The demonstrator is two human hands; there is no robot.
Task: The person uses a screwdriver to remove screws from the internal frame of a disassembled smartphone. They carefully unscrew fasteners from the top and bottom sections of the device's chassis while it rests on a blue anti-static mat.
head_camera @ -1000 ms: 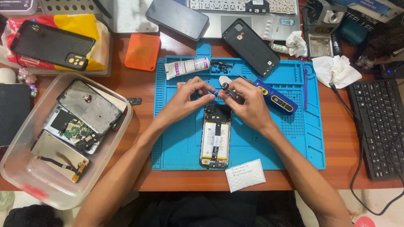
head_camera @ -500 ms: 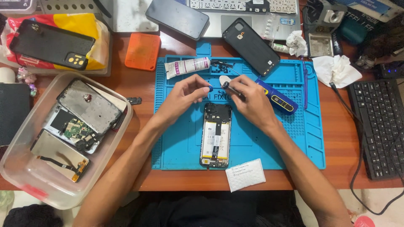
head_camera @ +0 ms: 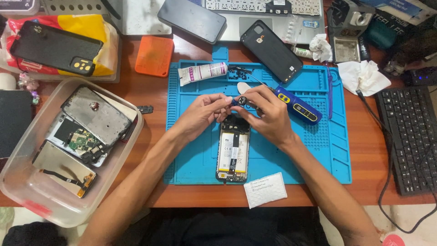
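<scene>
At frame centre, the left hand (head_camera: 202,116) and right hand (head_camera: 266,114) pinch a small dark part (head_camera: 241,100). Just below lies an opened phone (head_camera: 233,154) on a blue mat (head_camera: 314,150).

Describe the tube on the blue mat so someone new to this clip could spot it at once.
Start at the blue mat in the middle of the wooden desk. Along its far left edge, beyond the person's left hand, lies a small white tube on its side. It is the only tube there, with pink markings and a cap pointing left.

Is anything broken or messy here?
Yes. The phone on the blue mat lies open, back off, battery showing. More stripped phone parts are piled crookedly in the plastic tub. Crumpled tissues sit near the keyboard.
</scene>
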